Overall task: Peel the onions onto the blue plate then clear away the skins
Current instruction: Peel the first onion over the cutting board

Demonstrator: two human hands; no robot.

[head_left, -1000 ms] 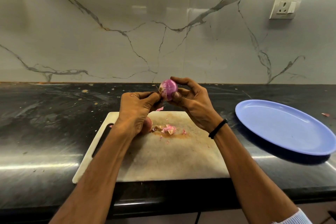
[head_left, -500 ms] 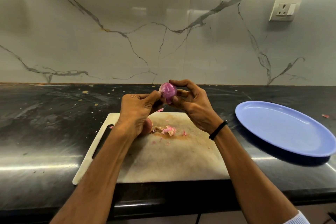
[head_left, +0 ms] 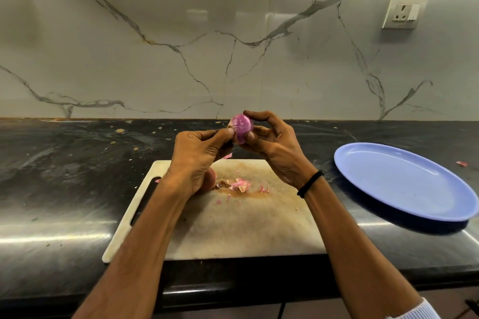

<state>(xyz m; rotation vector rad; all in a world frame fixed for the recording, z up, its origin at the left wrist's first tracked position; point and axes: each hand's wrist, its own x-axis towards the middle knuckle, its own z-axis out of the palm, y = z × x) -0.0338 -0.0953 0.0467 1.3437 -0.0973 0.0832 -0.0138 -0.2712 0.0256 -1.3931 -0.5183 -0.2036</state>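
A small purple onion is held up above the far edge of the white cutting board. My right hand grips it with fingers curled over its top and thumb beneath. My left hand pinches the onion's left end with thumb and fingertips. A second, unpeeled onion lies on the board, mostly hidden behind my left wrist. Pink skin scraps lie in a small pile on the board. The blue plate sits to the right with nothing on it.
The board lies on a black speckled counter against a marble-patterned wall. A wall socket is at the upper right. One skin flake lies on the counter beyond the plate, another by the board's far edge.
The onion has been turned slightly between the fingers, and my left thumb and fingertips have shifted up onto its left end. Both hands stay above the board's far edge.
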